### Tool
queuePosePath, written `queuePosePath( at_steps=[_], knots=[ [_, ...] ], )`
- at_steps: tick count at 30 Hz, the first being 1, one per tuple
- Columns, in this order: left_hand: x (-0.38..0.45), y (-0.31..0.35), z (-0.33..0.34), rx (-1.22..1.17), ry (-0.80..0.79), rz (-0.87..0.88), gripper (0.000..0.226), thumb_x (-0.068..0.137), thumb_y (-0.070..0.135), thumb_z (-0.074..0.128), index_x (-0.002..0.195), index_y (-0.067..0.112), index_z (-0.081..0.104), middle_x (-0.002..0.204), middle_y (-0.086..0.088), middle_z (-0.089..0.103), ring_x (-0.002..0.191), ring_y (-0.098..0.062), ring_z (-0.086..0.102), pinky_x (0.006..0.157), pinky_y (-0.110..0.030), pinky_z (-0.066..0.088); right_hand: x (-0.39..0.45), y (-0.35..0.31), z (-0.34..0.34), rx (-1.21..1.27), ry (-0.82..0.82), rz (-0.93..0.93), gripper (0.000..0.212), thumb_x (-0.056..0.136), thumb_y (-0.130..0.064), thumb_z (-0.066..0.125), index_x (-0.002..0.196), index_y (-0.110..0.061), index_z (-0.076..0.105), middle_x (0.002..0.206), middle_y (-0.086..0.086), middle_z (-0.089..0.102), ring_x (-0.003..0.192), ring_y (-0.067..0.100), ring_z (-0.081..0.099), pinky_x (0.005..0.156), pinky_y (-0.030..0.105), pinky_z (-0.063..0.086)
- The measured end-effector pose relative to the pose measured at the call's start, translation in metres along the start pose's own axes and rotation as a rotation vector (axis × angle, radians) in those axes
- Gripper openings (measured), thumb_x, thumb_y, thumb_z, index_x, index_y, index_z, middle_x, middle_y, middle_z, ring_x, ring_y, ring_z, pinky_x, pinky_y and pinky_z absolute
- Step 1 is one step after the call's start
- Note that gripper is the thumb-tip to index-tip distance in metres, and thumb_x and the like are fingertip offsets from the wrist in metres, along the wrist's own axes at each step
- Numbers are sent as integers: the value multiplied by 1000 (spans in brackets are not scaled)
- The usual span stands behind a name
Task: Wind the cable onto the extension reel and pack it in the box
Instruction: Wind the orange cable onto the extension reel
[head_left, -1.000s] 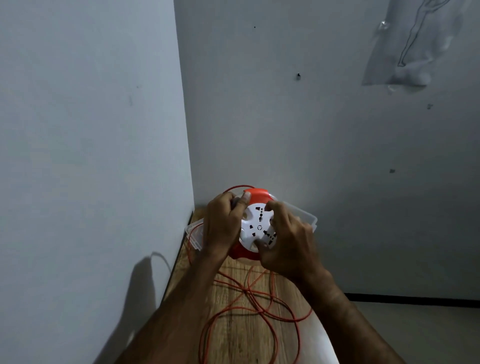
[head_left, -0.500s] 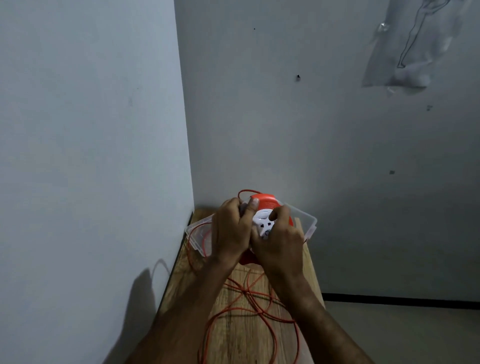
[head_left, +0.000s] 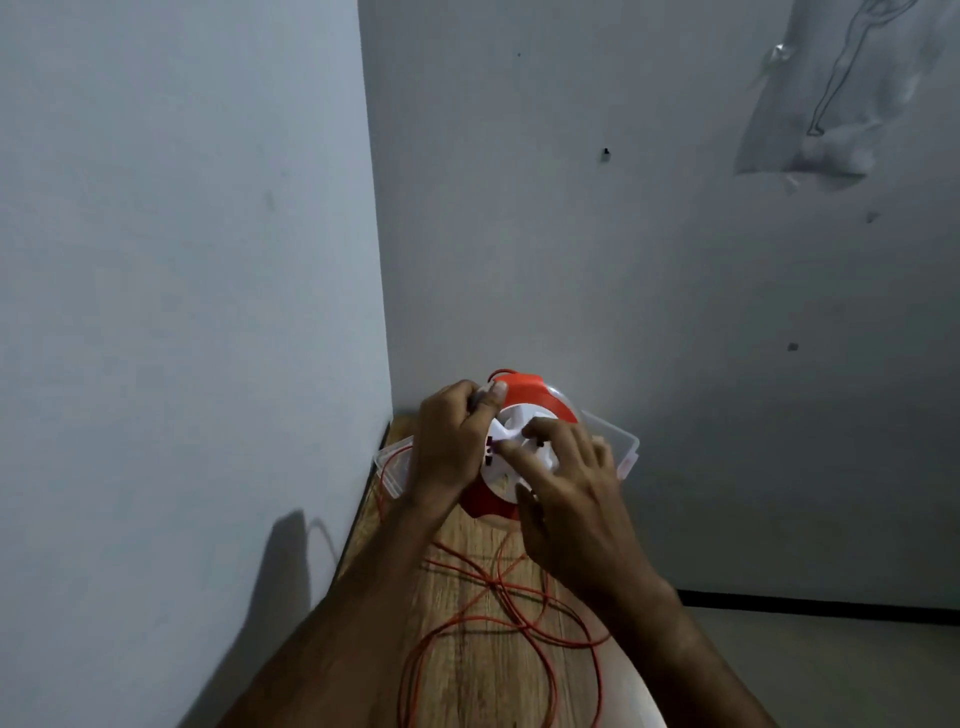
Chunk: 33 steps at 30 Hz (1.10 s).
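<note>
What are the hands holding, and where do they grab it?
The reel. The left hand grips its left edge, thumb near the top. The right hand has its fingers on the white front.

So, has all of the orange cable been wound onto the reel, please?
No, loops of orange cable lie loose on the wooden table below the reel.
</note>
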<state>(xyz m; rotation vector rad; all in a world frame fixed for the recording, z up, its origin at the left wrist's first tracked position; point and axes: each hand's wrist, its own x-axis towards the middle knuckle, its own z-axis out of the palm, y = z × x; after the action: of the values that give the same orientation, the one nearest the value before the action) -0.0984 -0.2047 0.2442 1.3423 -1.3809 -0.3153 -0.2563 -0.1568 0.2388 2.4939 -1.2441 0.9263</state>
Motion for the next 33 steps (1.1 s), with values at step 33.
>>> queuePosePath(
  at_steps=[33],
  knots=[
    [7,0,6,88,-105,-3,41,98,44,57,66,19,56,60,2,59,56,-9,58,54,-19,43,34,47,4,-106,-101,-345,54,68,-39,68,119,-21,68,93,6,62,74,23,56,71,35,42]
  ],
)
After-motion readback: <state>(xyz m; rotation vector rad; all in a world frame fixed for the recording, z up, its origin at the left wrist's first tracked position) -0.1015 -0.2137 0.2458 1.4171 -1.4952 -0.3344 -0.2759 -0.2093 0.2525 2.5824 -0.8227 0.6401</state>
